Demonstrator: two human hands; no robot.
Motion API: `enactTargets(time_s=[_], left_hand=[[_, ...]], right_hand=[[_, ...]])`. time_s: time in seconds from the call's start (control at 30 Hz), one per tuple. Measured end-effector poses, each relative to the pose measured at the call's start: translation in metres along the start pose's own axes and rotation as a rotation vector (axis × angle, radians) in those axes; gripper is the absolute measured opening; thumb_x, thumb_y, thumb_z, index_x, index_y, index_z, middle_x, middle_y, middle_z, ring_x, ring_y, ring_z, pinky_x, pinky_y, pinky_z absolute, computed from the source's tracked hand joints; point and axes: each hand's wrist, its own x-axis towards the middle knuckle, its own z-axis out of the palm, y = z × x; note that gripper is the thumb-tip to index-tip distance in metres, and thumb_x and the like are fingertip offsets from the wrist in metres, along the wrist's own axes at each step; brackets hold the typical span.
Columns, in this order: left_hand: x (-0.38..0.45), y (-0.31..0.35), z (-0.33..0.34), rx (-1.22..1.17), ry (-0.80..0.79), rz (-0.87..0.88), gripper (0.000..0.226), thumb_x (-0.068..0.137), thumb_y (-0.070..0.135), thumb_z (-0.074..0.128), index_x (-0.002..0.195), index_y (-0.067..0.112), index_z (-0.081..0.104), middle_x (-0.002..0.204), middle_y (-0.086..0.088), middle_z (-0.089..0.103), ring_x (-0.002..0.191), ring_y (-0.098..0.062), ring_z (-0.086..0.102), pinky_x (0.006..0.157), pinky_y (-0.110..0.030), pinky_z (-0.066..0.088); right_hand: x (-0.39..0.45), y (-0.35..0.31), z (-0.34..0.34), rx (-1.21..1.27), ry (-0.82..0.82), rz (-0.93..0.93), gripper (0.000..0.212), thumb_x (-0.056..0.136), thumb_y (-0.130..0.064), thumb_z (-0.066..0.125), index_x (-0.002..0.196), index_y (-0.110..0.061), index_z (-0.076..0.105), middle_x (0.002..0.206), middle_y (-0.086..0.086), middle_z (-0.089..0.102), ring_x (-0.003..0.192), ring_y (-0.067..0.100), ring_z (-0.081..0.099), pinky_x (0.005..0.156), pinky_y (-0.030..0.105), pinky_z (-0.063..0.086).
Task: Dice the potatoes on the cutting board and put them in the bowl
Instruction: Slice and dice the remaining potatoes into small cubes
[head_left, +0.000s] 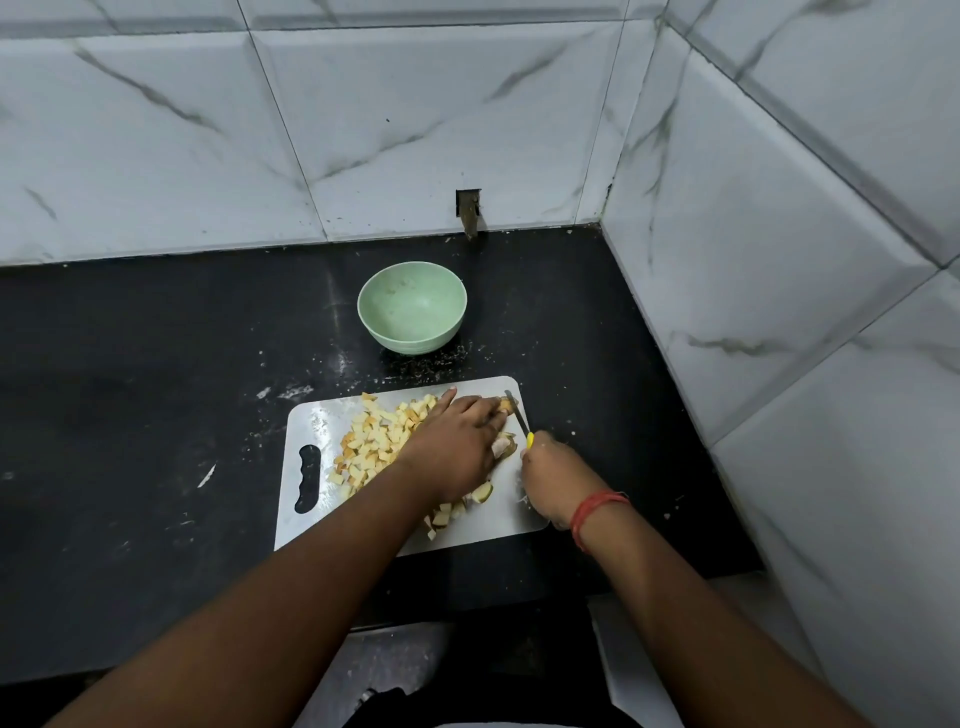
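1. My left hand (457, 441) lies over the uncut potato pieces (501, 447) at the right of the cutting board (311, 415), fingers stretched flat and pressing down rather than curled round anything. I would tuck the fingertips back from the blade, since they point towards two o'clock, straight at it.

2. My right hand (550, 478) is closed round the yellow handle of the knife (519, 415), whose blade runs up towards twelve o'clock along the board's right edge. I judge the step in hand to be slicing the last strips crosswise.

3. The blade sits very near the board's right rim. I would nudge the pieces towards nine o'clock first, so the cubes do not drop onto the dark counter (156, 389).

4. The diced potato (374, 441) is heaped at the board's centre and left, touching my left wrist. I should keep new cuts clear of that heap, or sizes will get muddled.

5. The green bowl (413, 306) stands at twelve o'clock from the board, near but apart, and looks empty. So the transfer is wholly undone; dicing seems mostly finished.

6. Short, even strokes matter here: the remaining pieces are small and partly hidden under my palm.
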Motion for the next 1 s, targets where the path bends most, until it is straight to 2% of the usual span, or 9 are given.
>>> enactTargets(time_s=[0.07,0.17,0.37,0.53,0.6,0.67,0.8,0.93,1.0], left_hand=[[0.001,-0.002,-0.001,0.007,-0.005,0.009,0.059,0.11,0.046,0.024,0.162,0.019,0.028,0.166,-0.003,0.027,0.153,-0.022,0.021,0.127,-0.044,-0.002],[0.001,-0.003,0.001,0.024,0.005,0.009,0.058,0.11,0.044,0.025,0.163,0.02,0.028,0.166,-0.003,0.027,0.153,-0.022,0.021,0.128,-0.045,-0.001],[0.0,-0.001,0.002,0.023,-0.008,-0.014,0.058,0.109,0.042,0.028,0.163,0.022,0.026,0.167,-0.002,0.023,0.153,-0.024,0.02,0.128,-0.048,0.0],[-0.005,-0.004,0.006,-0.047,-0.025,-0.009,0.061,0.11,0.048,0.024,0.164,0.018,0.022,0.171,-0.002,0.017,0.156,-0.022,0.015,0.128,-0.046,-0.004],[-0.006,-0.005,0.008,-0.049,-0.017,-0.011,0.064,0.109,0.048,0.022,0.164,0.016,0.02,0.17,-0.003,0.018,0.156,-0.02,0.016,0.128,-0.044,-0.004],[-0.006,-0.004,0.009,-0.041,0.001,-0.024,0.067,0.108,0.051,0.018,0.163,0.014,0.022,0.168,-0.005,0.022,0.155,-0.021,0.019,0.128,-0.044,-0.004],[-0.008,-0.003,0.011,-0.018,0.02,-0.021,0.087,0.095,0.06,-0.006,0.163,0.015,0.025,0.164,-0.006,0.027,0.153,-0.023,0.022,0.128,-0.045,-0.002],[-0.007,-0.006,0.013,-0.005,0.03,-0.019,0.073,0.103,0.054,0.009,0.162,0.015,0.027,0.164,-0.005,0.029,0.153,-0.023,0.022,0.128,-0.048,0.0],[-0.006,-0.006,0.014,0.025,0.028,-0.015,0.077,0.101,0.055,0.004,0.162,0.014,0.028,0.163,-0.004,0.03,0.152,-0.023,0.022,0.128,-0.048,0.001]], right_hand=[[-0.001,-0.004,-0.004,-0.079,-0.039,-0.032,0.034,0.1,-0.007,0.038,0.131,0.003,0.046,0.128,0.02,0.055,0.116,0.033,0.056,0.091,0.034,0.045],[0.004,0.003,-0.004,-0.091,-0.034,-0.084,0.029,0.098,-0.01,0.042,0.123,0.0,0.054,0.122,0.021,0.057,0.111,0.038,0.057,0.088,0.037,0.047],[-0.02,0.028,0.008,-0.144,-0.091,-0.069,0.031,0.099,-0.01,0.038,0.126,0.001,0.048,0.122,0.022,0.057,0.11,0.036,0.058,0.085,0.035,0.046],[-0.026,0.02,0.0,-0.082,0.009,-0.022,0.03,0.104,-0.017,0.039,0.13,-0.002,0.04,0.115,0.016,0.061,0.093,0.025,0.059,0.073,0.03,0.043],[-0.022,0.01,-0.001,-0.057,0.037,-0.029,0.029,0.104,-0.021,0.038,0.127,-0.004,0.042,0.116,0.016,0.06,0.095,0.026,0.06,0.074,0.03,0.043],[-0.017,0.003,0.0,-0.098,0.028,-0.041,0.03,0.103,-0.018,0.039,0.128,-0.001,0.04,0.121,0.018,0.06,0.104,0.028,0.061,0.081,0.032,0.047],[-0.008,-0.007,0.0,-0.118,0.009,0.001,0.036,0.1,-0.013,0.043,0.132,0.002,0.038,0.126,0.02,0.058,0.112,0.03,0.06,0.09,0.035,0.048],[-0.003,-0.01,0.005,-0.166,-0.018,0.015,0.04,0.096,-0.009,0.047,0.133,0.002,0.038,0.125,0.02,0.058,0.113,0.032,0.06,0.091,0.036,0.048],[0.002,-0.012,0.009,-0.172,-0.031,0.033,0.046,0.095,-0.009,0.048,0.136,0.003,0.033,0.13,0.02,0.056,0.117,0.031,0.058,0.094,0.036,0.047]])
